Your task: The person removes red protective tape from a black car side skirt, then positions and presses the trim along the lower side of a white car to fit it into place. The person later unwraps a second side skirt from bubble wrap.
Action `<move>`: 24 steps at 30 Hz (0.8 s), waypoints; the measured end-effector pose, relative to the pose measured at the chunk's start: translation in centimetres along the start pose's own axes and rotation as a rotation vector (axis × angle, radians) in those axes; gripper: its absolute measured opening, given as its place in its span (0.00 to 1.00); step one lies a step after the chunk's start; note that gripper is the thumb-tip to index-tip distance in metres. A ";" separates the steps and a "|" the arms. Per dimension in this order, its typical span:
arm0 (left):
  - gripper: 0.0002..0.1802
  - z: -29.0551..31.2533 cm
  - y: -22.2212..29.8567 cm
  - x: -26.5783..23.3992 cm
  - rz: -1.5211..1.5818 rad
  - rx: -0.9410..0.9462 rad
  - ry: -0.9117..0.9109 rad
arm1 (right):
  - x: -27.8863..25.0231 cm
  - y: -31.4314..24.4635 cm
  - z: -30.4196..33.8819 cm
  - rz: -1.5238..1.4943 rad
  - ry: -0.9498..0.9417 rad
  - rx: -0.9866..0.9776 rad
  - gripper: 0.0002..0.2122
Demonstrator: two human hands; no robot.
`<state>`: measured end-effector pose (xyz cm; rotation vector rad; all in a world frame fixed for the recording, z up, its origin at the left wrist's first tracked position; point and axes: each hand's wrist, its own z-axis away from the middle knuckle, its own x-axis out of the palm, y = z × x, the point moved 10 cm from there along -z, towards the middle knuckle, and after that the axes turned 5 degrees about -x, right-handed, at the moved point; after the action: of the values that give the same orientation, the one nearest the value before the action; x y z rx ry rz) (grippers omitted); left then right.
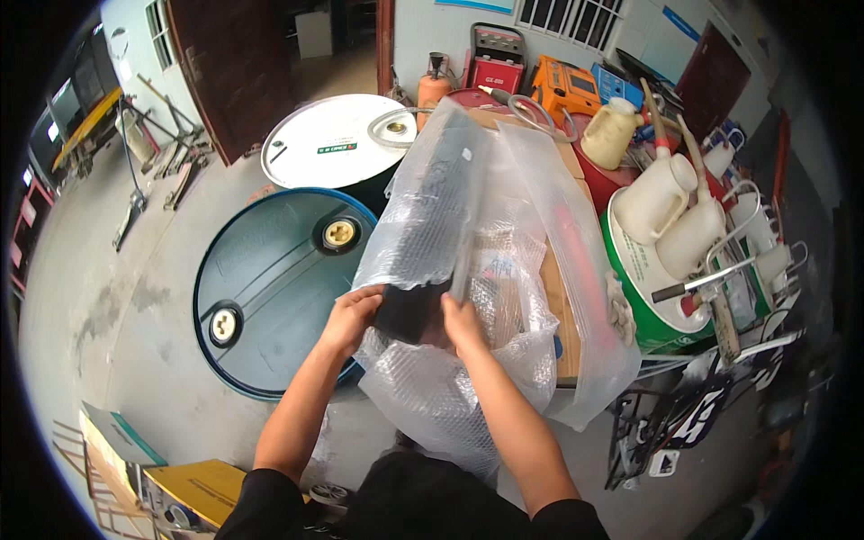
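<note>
Gripping the black part (421,310) with my left hand (353,315) and right hand (461,322), bubble wrap (432,207) around it, blue drum (270,288) beside.

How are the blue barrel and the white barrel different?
The blue drum has a dark blue top, while the white drum has a white top. The blue drum is nearer the person's left hand; the white drum stands farther back. A clear hose lies coiled on the white drum's top; nothing lies on the blue one. Both are round, stand upright on the floor, and sit side by side.
</note>
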<state>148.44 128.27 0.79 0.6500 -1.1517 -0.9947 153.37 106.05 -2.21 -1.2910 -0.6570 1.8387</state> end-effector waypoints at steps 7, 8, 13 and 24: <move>0.21 -1.4 1.6 5.3 0.014 -0.067 -0.082 | -3.6 1.4 0.7 -0.208 0.184 -0.015 0.33; 0.24 -2.8 2.8 6.0 -0.090 -0.015 -0.112 | -3.7 1.8 1.1 -0.170 0.180 -0.016 0.33; 0.47 -10.7 7.1 8.2 -0.381 0.323 -0.025 | -5.0 4.3 3.5 -0.060 0.230 -0.115 0.31; 0.41 -12.1 5.5 6.4 -0.904 0.669 -0.031 | -10.1 10.3 7.6 -0.418 0.093 -0.145 0.24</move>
<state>162.13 124.25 4.48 1.7995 -1.2311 -1.3548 144.94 92.09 -2.07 -1.2133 -0.9441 1.4046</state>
